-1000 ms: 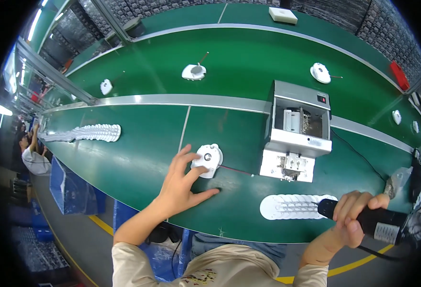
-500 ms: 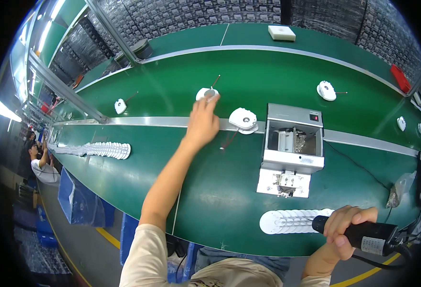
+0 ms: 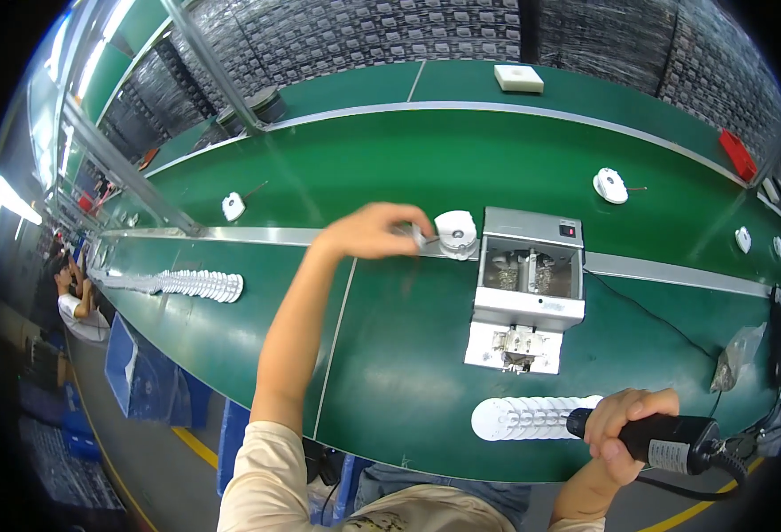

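My left hand (image 3: 377, 232) is over the metal rail at the near side of the belt, its fingers curled and slightly smeared by motion. A small white piece (image 3: 420, 238) shows at its fingertips; its shape is mostly hidden. Right beside them sits a white round fan-like housing (image 3: 455, 229) on the rail, another white layer under it. At the lower right, my right hand (image 3: 625, 427) is wrapped round a black corded electric screwdriver (image 3: 674, 441), its tip pointing left. That tip reaches the row of overlapping white discs (image 3: 519, 418) on the near table.
A grey metal screw feeder (image 3: 530, 275) stands right of the housing. More white housings (image 3: 610, 186) lie on the green belt (image 3: 497, 160). A long row of white discs (image 3: 200, 284) lies at left. A clear bag (image 3: 738, 359) and cables are at right. Another person (image 3: 80, 301) sits far left.
My left hand has moved right and nearer from the belt to beside the housing on the rail. The white part it was touching is gone from that spot. My right hand still grips the screwdriver.
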The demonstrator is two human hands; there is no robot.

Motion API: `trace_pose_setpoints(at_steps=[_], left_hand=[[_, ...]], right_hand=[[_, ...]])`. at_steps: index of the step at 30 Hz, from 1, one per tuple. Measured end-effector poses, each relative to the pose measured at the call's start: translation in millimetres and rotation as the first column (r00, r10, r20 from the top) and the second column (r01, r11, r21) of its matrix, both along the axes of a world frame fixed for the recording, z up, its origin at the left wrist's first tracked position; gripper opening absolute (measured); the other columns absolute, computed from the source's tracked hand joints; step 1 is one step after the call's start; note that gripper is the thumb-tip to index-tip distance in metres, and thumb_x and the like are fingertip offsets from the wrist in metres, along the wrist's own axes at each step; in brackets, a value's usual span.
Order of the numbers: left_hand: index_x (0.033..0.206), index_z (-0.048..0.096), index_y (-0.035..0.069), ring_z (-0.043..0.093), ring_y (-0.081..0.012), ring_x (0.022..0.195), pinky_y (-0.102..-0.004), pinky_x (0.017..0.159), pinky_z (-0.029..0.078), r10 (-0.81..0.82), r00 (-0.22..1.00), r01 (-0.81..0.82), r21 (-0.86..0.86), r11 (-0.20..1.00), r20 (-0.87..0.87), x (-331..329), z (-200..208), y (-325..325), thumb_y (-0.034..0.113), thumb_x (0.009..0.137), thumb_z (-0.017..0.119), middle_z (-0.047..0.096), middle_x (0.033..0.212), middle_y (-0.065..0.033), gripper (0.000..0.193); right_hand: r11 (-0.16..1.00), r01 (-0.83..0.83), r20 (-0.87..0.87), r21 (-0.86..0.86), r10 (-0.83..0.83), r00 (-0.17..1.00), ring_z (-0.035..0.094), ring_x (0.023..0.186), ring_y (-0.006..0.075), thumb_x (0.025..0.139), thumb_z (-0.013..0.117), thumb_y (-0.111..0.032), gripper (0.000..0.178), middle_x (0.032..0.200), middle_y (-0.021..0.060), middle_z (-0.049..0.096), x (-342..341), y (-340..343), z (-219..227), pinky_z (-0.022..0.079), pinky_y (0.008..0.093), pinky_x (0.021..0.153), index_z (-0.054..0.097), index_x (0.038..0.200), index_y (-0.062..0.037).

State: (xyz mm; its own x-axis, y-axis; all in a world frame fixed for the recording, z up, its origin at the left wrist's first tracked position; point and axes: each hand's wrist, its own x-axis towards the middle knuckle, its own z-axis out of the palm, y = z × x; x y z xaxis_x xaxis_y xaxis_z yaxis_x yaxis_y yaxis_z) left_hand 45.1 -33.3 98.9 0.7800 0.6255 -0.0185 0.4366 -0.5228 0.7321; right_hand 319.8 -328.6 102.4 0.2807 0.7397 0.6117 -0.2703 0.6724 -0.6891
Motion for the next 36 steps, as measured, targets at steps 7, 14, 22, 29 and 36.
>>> trace_pose_setpoints(at_steps=[7,14,22,29,36], left_hand=[[0.113,0.057,0.009,0.058,-0.028,0.1,-0.0352,0.085,0.047,0.23,0.973,-0.184,0.59,0.786,-0.003,26.7,-6.7,-25.8,0.028,0.075,0.065,0.056,0.114,-0.0143,0.044],[0.109,0.056,0.001,0.062,-0.0143,0.081,-0.0281,0.07,0.049,0.554,0.653,-0.64,-0.015,0.768,0.516,-60.2,-6.7,-77.2,0.029,0.079,0.07,0.065,0.091,-0.0108,0.043],[0.083,0.063,-0.001,0.057,-0.0124,0.05,-0.0233,0.037,0.043,0.663,0.742,-0.651,-0.336,0.68,-0.097,-109.9,-16.0,-94.2,0.05,0.083,0.056,0.06,0.065,-0.0059,0.052],[0.097,0.063,-0.004,0.062,-0.0218,0.059,-0.0323,0.052,0.051,0.696,0.686,-0.721,-0.07,0.69,-0.21,-66.3,-27.8,-84.0,0.061,0.081,0.054,0.062,0.073,-0.0144,0.067],[0.085,0.059,0.006,0.058,-0.0346,0.094,-0.0415,0.081,0.049,0.266,0.948,-0.317,0.446,0.837,0.174,-63.9,-34.8,-81.8,0.027,0.063,0.08,0.052,0.113,-0.0127,0.037]], right_hand=[[0.996,-0.018,0.003,-0.087,0.019,1.0,0.044,0.041,0.0126,0.07,0.068,-0.002,0.04,0.057,0.0049,0.046,1.3,-4.0,-1.0,0.042,0.0258,0.04,0.04,0.098,-0.0019],[0.994,-0.034,-0.006,-0.108,0.033,0.999,0.044,0.042,0.0123,0.071,0.067,0.001,0.039,0.055,0.0046,0.046,-4.4,-5.5,3.0,0.041,0.0259,0.042,0.039,0.099,-0.0007],[0.989,-0.087,-0.018,-0.122,0.086,0.996,0.045,0.042,0.0121,0.07,0.066,0.002,0.039,0.055,0.0044,0.046,-4.3,-5.0,4.9,0.04,0.0249,0.042,0.039,0.099,-0.0002],[0.985,-0.089,-0.007,-0.148,0.089,0.996,0.044,0.042,0.012,0.07,0.067,0.001,0.04,0.055,0.0037,0.045,-9.4,-0.3,3.9,0.039,0.0241,0.041,0.039,0.099,-0.0003],[0.986,-0.087,-0.012,-0.14,0.086,0.996,0.045,0.043,0.0128,0.071,0.067,0.001,0.041,0.057,0.0049,0.045,-7.2,-0.2,-1.8,0.04,0.0255,0.042,0.039,0.099,-0.0008]])
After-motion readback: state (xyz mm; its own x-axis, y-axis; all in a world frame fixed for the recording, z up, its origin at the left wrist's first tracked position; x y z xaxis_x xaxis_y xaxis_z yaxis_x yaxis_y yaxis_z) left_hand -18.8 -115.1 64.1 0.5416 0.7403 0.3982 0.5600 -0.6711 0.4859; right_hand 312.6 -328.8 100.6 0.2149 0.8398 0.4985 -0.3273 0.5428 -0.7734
